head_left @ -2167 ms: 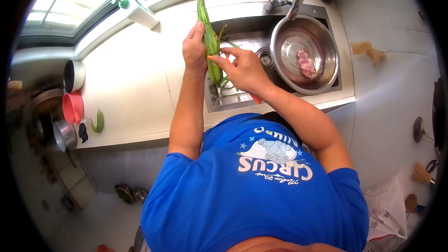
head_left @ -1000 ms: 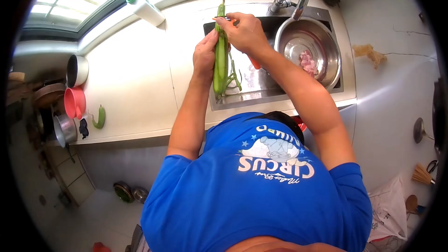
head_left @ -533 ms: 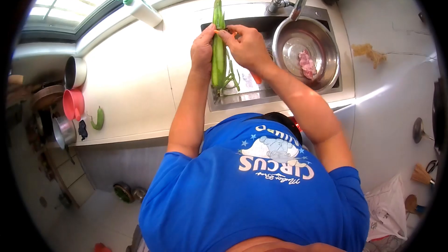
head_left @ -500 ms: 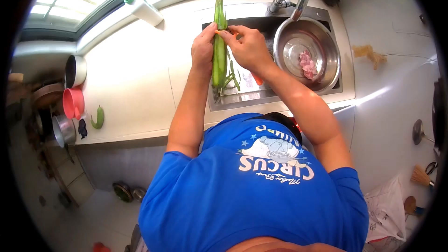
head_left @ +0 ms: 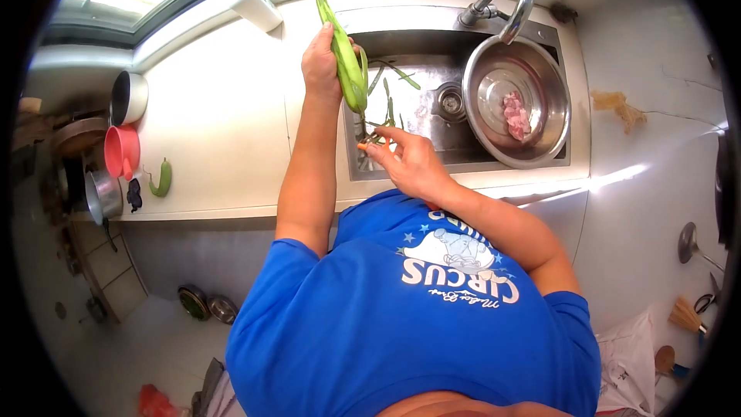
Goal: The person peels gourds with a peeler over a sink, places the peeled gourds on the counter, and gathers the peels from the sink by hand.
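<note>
My left hand (head_left: pixel 323 63) is wrapped round a long green gourd (head_left: pixel 349 69), tilted over the left edge of the sink (head_left: pixel 463 161). Just below the gourd's lower end, my right hand (head_left: pixel 405 161) is closed on a small orange-handled tool (head_left: pixel 367 146), mostly hidden by the fingers. A strip of peel hangs off the gourd's side. More green peel strips (head_left: pixel 404 77) lie in the sink, left of the drain. At the sink's right side a steel bowl (head_left: pixel 477 120) holds pieces of pink meat (head_left: pixel 516 116).
A curved faucet (head_left: pixel 527 0) rises behind the bowl. A white pump bottle (head_left: pixel 255 5) stands by the window. On the left counter are a small green gourd (head_left: pixel 162 177), a red pan (head_left: pixel 122 151) and a white pot (head_left: pixel 130 98). A ladle (head_left: pixel 688 243) is at the right.
My right hand has moved from the gourd's upper part down toward me, past its lower end. My left hand has tilted the gourd and shifted it up and left.
</note>
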A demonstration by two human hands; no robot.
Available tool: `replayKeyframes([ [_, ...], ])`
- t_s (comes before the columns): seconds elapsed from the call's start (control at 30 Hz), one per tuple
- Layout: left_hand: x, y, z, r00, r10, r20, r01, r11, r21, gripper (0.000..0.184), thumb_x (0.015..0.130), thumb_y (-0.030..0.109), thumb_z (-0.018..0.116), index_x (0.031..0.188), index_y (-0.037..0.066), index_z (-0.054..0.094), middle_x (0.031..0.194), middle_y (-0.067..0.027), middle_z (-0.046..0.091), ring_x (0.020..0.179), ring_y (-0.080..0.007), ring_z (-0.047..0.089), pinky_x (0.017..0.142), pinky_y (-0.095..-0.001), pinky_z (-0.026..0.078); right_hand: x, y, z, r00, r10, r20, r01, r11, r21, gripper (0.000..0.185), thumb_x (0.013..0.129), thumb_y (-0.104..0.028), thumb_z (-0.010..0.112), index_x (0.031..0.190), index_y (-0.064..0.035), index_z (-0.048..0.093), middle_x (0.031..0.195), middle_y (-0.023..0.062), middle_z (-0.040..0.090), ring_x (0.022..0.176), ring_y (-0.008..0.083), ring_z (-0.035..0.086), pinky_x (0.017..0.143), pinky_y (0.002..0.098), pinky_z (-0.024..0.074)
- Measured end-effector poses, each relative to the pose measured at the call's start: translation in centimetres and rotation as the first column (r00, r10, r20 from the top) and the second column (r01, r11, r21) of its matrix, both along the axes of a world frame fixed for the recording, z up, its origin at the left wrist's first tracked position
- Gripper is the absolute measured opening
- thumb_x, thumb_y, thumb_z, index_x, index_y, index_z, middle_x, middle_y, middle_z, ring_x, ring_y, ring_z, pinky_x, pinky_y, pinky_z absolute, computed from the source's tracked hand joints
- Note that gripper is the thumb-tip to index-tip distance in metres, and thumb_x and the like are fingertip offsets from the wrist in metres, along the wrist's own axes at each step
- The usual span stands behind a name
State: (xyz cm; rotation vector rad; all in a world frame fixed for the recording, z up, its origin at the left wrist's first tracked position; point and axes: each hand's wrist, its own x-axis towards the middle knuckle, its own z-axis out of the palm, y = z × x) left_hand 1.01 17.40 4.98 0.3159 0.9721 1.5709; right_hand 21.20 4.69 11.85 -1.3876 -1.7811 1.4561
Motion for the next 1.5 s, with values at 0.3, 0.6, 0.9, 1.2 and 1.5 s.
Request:
replayKeyframes([
  [0.3,1.4,-2.2,1.3,0.989,-0.068,0.132,0.071,0.997,-0.018,0.033,0.108,0.026,0.049,0.108,-0.004,0.063,0.094,-0.0131,0.067,0.074,-0.0222,0.064,0.072,-0.0382,0.057,0.0,7.4,2.0,0.996,-0.084,0.020,0.078,0.977,0.201,0.052,0.093,-0.039,0.074,0.120,0.0050,0.071,0.079,0.0216,0.072,0.075,0.0304,0.073,0.072,0.0391,0.0557],
  [0.6,4.0,-4.1,2.6,0.980,-0.181,0.087,0.172,0.980,0.097,0.038,0.112,0.021,0.043,0.131,-0.008,0.058,0.122,-0.0169,0.067,0.106,-0.0210,0.068,0.093,-0.0338,0.056,-3.5,13.5,1.3,0.990,-0.139,0.027,0.122,0.934,0.336,0.052,0.092,-0.043,0.071,0.116,0.0026,0.073,0.088,0.0240,0.074,0.081,0.0349,0.074,0.075,0.0395,0.0569],
  [0.9,0.9,-2.0,0.8,0.999,0.011,-0.030,-0.011,1.000,-0.019,0.030,0.110,0.025,0.049,0.118,-0.001,0.061,0.087,-0.0099,0.065,0.064,-0.0213,0.064,0.057,-0.0361,0.059,-2.1,6.5,2.0,0.997,-0.002,0.079,-0.011,0.987,0.160,0.052,0.094,-0.040,0.074,0.123,0.0028,0.071,0.082,0.0206,0.073,0.070,0.0237,0.072,0.066,0.0359,0.0551],
  [1.2,-0.2,-1.0,1.4,0.998,0.067,0.012,-0.067,0.997,0.022,0.028,0.109,0.024,0.053,0.110,-0.003,0.063,0.089,-0.0096,0.065,0.071,-0.0205,0.063,0.066,-0.0360,0.058,0.8,2.0,2.6,0.995,0.061,0.074,-0.057,0.996,-0.063,0.059,0.094,-0.042,0.072,0.122,0.0094,0.069,0.094,0.0273,0.074,0.085,0.0330,0.076,0.078,0.0395,0.0568],
  [1.5,2.9,-3.3,2.3,0.989,-0.119,0.087,0.116,0.992,0.042,0.034,0.111,0.025,0.049,0.113,-0.005,0.062,0.097,-0.0118,0.066,0.086,-0.0221,0.065,0.082,-0.0355,0.057,-0.7,10.2,1.0,0.990,-0.121,-0.069,0.137,0.940,0.313,0.059,0.092,-0.044,0.073,0.120,0.0077,0.070,0.087,0.0243,0.075,0.078,0.0302,0.076,0.073,0.0378,0.0579],
])
